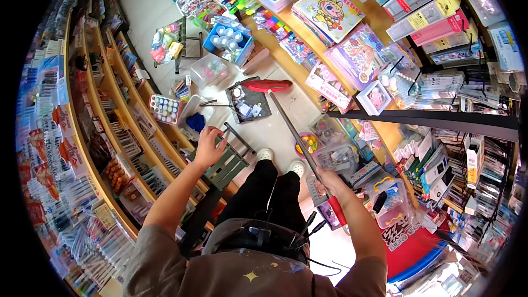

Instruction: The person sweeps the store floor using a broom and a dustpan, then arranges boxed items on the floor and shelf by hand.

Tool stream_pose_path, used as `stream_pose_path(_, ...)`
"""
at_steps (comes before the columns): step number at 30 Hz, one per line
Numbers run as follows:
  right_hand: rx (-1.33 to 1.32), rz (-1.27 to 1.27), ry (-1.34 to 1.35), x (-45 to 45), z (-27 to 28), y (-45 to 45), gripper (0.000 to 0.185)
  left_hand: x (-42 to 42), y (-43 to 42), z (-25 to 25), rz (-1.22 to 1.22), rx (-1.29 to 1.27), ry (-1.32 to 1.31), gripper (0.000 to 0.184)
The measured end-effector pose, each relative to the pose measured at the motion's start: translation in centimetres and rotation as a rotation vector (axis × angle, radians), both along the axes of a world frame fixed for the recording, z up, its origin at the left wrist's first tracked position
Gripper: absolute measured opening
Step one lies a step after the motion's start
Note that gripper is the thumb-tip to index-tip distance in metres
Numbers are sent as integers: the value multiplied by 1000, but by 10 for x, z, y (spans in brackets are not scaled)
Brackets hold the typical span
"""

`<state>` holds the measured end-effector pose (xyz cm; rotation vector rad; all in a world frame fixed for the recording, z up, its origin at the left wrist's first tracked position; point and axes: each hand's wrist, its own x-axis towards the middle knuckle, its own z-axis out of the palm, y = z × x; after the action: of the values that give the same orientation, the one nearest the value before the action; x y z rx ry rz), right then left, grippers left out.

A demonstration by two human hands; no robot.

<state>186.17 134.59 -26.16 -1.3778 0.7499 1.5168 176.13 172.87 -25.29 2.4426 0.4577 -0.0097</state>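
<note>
My right hand (331,183) is wrapped round the pole of a mop or broom (291,121), just above its red grip. The tool's red head (268,85) lies at the far end, over the edge of a dark tray (250,107) holding small items on the floor. My left hand (209,148) is raised with its fingers apart and nothing in them, above a green folding stool (226,164). A white container (192,111) with dark blue cloth (196,122) stands just beyond it.
Curved shelves of stationery (118,126) line the left side. Shelves with books and boxes (352,66) stand at the right. Clear bins (209,70), a blue basket (230,44) and another stool (190,47) stand ahead. A plastic box (389,201) is at the right.
</note>
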Motion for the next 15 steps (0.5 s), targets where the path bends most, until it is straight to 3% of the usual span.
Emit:
stream_pose_path(3,16,62,26,1,36,3,28,-5,3,1,14,-1,-6,19)
stream_pose_path(6,47,141,-91,5,37,10,29,-11,3,-3,10,3,-23,21)
stream_pose_path(9,-29,199,-198,25,17,47,31,-10,2,1,24,18,-42,24)
stream_pose_path(12,-83,23,-26,36,-17,65,31,3,8,7,32,70,-69,27)
stream_pose_path(15,6,29,-118,17,-17,41,33,16,21,2,52,136,-79,30)
